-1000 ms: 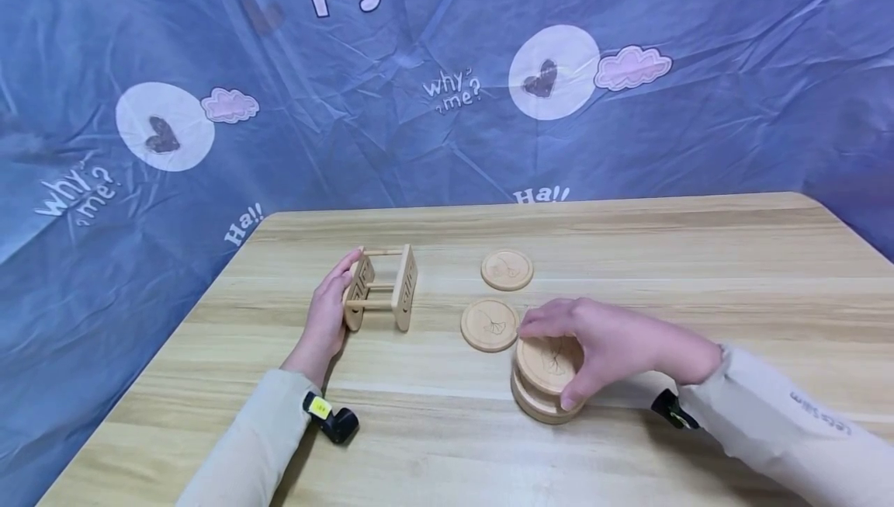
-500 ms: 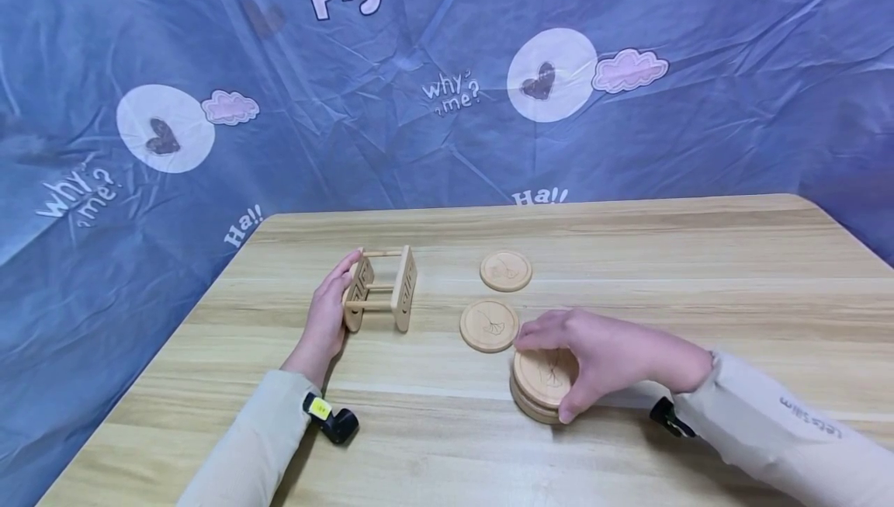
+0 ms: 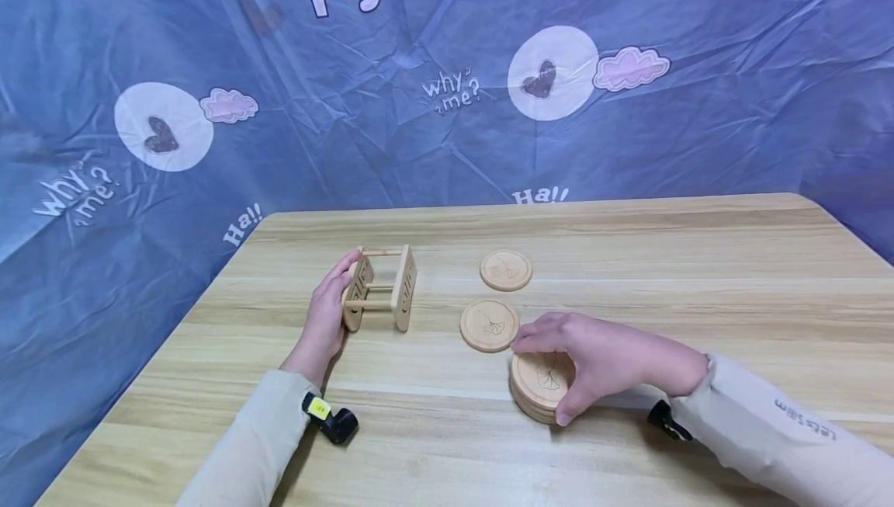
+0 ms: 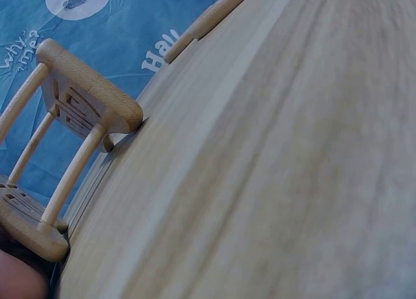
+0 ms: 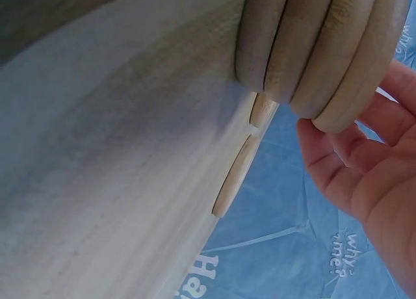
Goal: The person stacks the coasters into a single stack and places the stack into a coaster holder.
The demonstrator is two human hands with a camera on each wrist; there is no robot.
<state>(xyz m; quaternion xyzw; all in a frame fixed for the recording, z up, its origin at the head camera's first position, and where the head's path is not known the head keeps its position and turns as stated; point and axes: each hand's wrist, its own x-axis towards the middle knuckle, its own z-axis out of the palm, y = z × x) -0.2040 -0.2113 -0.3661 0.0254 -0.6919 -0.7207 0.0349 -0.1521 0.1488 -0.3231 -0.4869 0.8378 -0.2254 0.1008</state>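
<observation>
A small wooden coaster rack [image 3: 403,288], two carved end panels joined by dowels, stands on the left of the table. My left hand [image 3: 327,313] rests against its left panel with fairly straight fingers; its thumb is hidden. In the left wrist view the rack [image 4: 84,91] is at the left, a bit of the hand [image 4: 19,276] below it. My right hand [image 3: 594,359] grips the top of a stack of round wooden coasters [image 3: 543,383], thumb at the near edge, fingers at the far edge. The right wrist view shows several stacked coasters [image 5: 312,52] with fingertips at the upper ones.
Two single coasters lie flat between rack and stack: one nearer [image 3: 490,325], touching or close to the right fingertips, and one farther back [image 3: 506,270]. The wooden table [image 3: 433,445] ends at a blue printed cloth [image 3: 391,126].
The right hand has lowered a coaster, tilted at first, so it now lies flush on the stack, and has shifted slightly left. Left hand and rack have stayed put.
</observation>
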